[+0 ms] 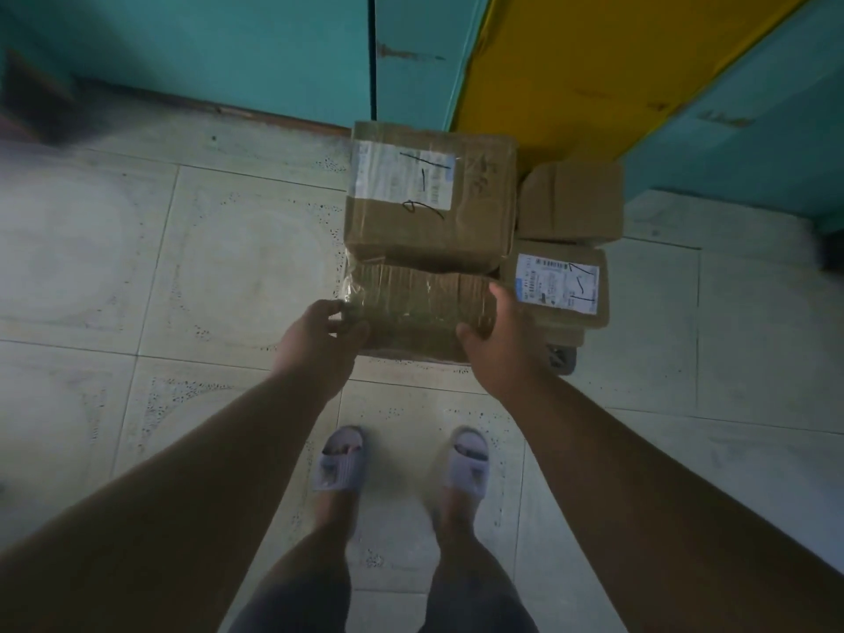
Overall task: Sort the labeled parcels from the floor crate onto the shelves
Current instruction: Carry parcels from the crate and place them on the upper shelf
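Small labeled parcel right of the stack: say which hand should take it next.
Right. The right hand grips the held parcel's right end, directly beside the small labeled parcel. The left hand, at the opposite end, would have to cross over.

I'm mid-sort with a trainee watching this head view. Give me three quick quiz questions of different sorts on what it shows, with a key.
1. True or false: both hands grip the big parcel, the left hand at its near left corner and the right hand at its near right corner.
2. Multiple choice: the small labeled parcel lies A) to the right of the big parcel, B) on top of it, C) by the feet.
3. Fill in: the panel behind the parcels, between the teal ones, is ____.

Key: 1 true; 2 A; 3 yellow.
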Tool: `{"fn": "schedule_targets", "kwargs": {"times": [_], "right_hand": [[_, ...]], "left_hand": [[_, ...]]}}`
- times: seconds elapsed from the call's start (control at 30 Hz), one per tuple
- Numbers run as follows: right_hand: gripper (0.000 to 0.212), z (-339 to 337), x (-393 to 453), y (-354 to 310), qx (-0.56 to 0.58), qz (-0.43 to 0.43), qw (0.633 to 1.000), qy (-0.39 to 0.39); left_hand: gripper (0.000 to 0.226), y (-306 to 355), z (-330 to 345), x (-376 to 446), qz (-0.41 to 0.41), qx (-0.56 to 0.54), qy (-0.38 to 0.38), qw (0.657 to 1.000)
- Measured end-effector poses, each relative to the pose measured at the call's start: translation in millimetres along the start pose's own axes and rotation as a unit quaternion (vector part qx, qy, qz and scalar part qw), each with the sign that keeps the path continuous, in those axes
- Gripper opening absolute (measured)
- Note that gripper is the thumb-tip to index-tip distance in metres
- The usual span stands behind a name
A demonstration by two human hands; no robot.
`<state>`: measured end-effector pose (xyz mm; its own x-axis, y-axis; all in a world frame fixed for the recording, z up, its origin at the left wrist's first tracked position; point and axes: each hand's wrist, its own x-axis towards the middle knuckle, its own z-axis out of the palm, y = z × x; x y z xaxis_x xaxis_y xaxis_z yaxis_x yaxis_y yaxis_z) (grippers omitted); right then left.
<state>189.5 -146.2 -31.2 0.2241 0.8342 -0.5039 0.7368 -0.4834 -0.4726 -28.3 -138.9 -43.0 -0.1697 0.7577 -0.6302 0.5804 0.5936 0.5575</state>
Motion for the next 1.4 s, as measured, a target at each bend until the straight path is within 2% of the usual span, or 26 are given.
{"fn": "schedule_targets", "kwargs": {"times": [0.1,0.17,0.27,0.4,0.5,0.63,0.73,0.83,0.93,1.03,1.17,1.27,1.33,1.4], "right_hand": [[0.064,-13,-10,-11,0.003,-0.004,1.000,0.031],[0.059,-35,-25,-23,-0.002,-0.018,0.998,0.055],[0.057,-86,-61,-49,0.002,-0.075,0.994,0.079],[0.065,-172,-116,-85,-0.030,-0.180,0.979,0.093],[0.078,-235,-150,-105,-0.067,-0.248,0.964,0.069],[0.093,-301,-185,-127,-0.019,-0.287,0.958,0.021],[0.084,-335,-203,-140,-0.017,-0.312,0.945,0.092],[0.077,-355,-215,-158,0.012,-0.295,0.948,0.121],[0.072,-367,-230,-177,0.014,-0.232,0.964,0.133],[0.079,-370,-244,-186,-0.003,-0.150,0.977,0.149],[0.081,-362,-267,-189,0.025,-0.097,0.982,0.161],[0.087,-354,-292,-191,0.034,-0.101,0.987,0.117],[0.096,-348,-309,-187,0.054,-0.092,0.990,0.090],[0.097,-346,-322,-176,0.128,-0.068,0.982,0.121]], "left_hand": [[0.036,6,-5,-19,-0.020,-0.061,-0.001,0.998],[0.033,16,-15,-41,-0.040,-0.141,0.001,0.989],[0.050,42,-35,-84,-0.078,-0.266,0.008,0.961],[0.023,88,-66,-151,-0.098,-0.335,0.037,0.936],[0.018,127,-94,-200,-0.101,-0.380,0.033,0.919],[0.034,169,-133,-243,-0.107,-0.424,-0.009,0.899],[0.055,194,-161,-267,-0.069,-0.420,-0.076,0.902],[0.067,207,-182,-280,-0.011,-0.385,-0.123,0.915],[0.069,208,-197,-284,0.072,-0.346,-0.140,0.925],[0.064,204,-212,-283,0.155,-0.323,-0.148,0.922],[0.073,202,-223,-280,0.232,-0.312,-0.158,0.908],[0.057,204,-226,-273,0.225,-0.327,-0.126,0.909],[0.040,209,-223,-272,0.218,-0.341,-0.133,0.905],[0.030,218,-216,-277,0.225,-0.337,-0.167,0.899]]}}
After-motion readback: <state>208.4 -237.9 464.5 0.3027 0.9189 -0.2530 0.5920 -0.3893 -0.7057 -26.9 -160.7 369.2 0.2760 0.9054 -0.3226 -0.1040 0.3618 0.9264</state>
